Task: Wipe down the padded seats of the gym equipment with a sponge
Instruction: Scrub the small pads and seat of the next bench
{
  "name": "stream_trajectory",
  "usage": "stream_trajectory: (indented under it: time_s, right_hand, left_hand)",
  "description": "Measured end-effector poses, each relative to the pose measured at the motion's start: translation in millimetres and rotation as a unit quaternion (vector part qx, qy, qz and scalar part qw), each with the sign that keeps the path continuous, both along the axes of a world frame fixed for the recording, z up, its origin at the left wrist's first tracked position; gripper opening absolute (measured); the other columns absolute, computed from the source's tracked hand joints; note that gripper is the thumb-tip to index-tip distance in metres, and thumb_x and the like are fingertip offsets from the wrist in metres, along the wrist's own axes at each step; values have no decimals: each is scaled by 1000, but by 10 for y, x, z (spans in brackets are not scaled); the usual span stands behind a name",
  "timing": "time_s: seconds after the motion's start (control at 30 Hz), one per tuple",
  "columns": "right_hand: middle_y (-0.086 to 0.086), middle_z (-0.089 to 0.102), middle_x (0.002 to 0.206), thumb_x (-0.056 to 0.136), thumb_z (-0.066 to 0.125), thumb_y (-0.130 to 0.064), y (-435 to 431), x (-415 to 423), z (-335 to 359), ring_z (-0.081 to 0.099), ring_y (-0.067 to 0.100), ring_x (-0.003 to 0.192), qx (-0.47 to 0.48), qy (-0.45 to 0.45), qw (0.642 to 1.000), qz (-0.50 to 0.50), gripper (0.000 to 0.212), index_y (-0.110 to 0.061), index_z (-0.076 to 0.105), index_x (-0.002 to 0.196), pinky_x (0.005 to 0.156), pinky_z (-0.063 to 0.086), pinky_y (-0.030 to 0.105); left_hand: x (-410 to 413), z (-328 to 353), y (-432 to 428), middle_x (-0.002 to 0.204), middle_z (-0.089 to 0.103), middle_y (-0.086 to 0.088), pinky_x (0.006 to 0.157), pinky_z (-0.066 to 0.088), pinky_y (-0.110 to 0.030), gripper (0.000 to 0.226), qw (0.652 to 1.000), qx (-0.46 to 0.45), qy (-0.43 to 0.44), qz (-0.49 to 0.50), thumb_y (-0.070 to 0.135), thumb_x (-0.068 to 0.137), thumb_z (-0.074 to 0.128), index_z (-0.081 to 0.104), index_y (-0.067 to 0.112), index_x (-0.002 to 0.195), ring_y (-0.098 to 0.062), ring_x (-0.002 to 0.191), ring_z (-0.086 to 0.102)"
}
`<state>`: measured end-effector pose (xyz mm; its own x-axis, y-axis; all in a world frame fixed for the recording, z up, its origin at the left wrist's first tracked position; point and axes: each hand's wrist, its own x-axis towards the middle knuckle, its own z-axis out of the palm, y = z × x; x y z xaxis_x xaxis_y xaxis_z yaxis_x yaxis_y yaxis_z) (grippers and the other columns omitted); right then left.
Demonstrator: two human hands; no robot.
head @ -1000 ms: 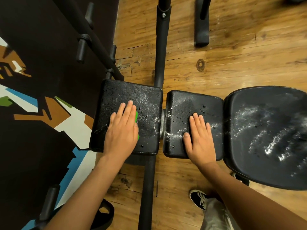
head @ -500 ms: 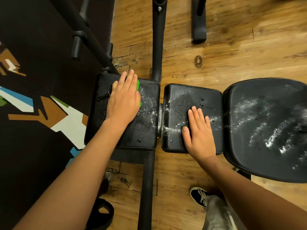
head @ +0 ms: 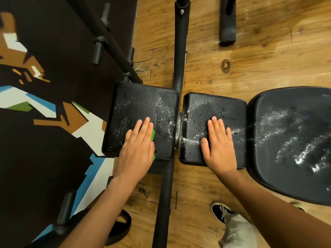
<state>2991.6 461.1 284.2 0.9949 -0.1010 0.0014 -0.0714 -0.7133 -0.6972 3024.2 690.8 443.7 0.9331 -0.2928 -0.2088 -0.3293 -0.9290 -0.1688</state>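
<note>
Three black padded surfaces lie side by side, all flecked with white foam and droplets: a left pad [head: 139,104], a middle pad [head: 211,111] and a large rounded seat [head: 290,140] on the right. My left hand [head: 138,149] lies flat with straight fingers on a green sponge [head: 153,135], pressing it against the near part of the left pad; only a green edge shows beside my fingers. My right hand [head: 218,142] rests flat, fingers straight, on the near half of the middle pad.
A black frame bar [head: 179,51] runs between the two small pads, from far to near. Angled black bars with pegs [head: 107,36] stand at the upper left over a dark patterned mat [head: 44,113]. Wooden floor lies all around; my shoe [head: 222,212] is below.
My left hand has slid the sponge from the far edge of the left pad back toward the near edge. My right hand has stayed in place on the middle pad.
</note>
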Motion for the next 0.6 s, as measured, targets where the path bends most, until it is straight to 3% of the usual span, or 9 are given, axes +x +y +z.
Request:
stream_trajectory:
  time_s: [0.23, 0.43, 0.6]
  right_hand:
    - [5, 14, 170, 105, 28, -41, 16, -17, 20, 2, 20, 158, 1, 4, 1000, 1, 65, -8, 23, 161, 128, 5, 45]
    - [8, 18, 169, 104, 31, -40, -4, 18, 6, 8, 24, 158, -6, -8, 1000, -3, 65, -7, 26, 160, 128, 5, 45]
    - [8, 19, 169, 104, 33, -39, 3, 4, -1, 10, 23, 157, -3, -14, 1000, -6, 65, -7, 27, 160, 128, 4, 44]
  left_hand:
    - [187, -2, -126, 168, 14, -6, 124, 12, -44, 57, 1000, 3, -3, 0, 25, 106, 36, 22, 9, 159, -24, 156, 10]
    - [1006, -80, -454, 168, 14, -9, 124, 18, -49, 57, 1000, 10, -5, -8, 25, 106, 35, 22, 8, 159, -26, 156, 10]
    - [902, -113, -454, 169, 13, -9, 125, 16, -49, 56, 1000, -11, -18, 3, 24, 107, 35, 22, 7, 159, -26, 156, 8]
